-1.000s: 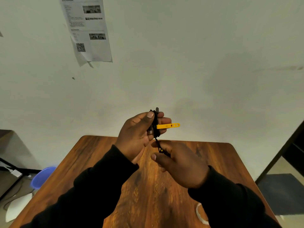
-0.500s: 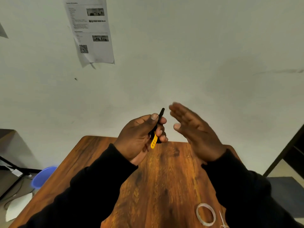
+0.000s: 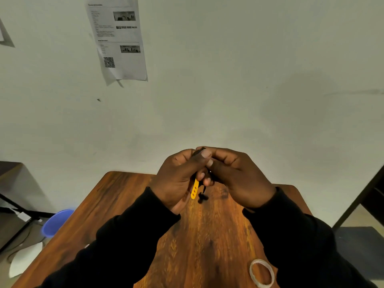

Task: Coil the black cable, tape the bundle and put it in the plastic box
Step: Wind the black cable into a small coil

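From the head camera, both hands are raised above the brown wooden table [image 3: 207, 235], pressed close together at chest height. The left hand [image 3: 178, 177] has its fingers curled tight around the coiled black cable [image 3: 200, 150], of which only a dark sliver shows above the thumb. A flat yellow plastic strap [image 3: 195, 190] with small slots hangs down below that fist, and a short black cable end [image 3: 202, 196] dangles just beside it. The right hand [image 3: 239, 175] closes against the left, fingertips pinching at the same bundle. A clear roll of tape [image 3: 261, 275] lies on the table near the right sleeve. A printed paper sheet [image 3: 118, 40] hangs on the pale wall [image 3: 249, 80].
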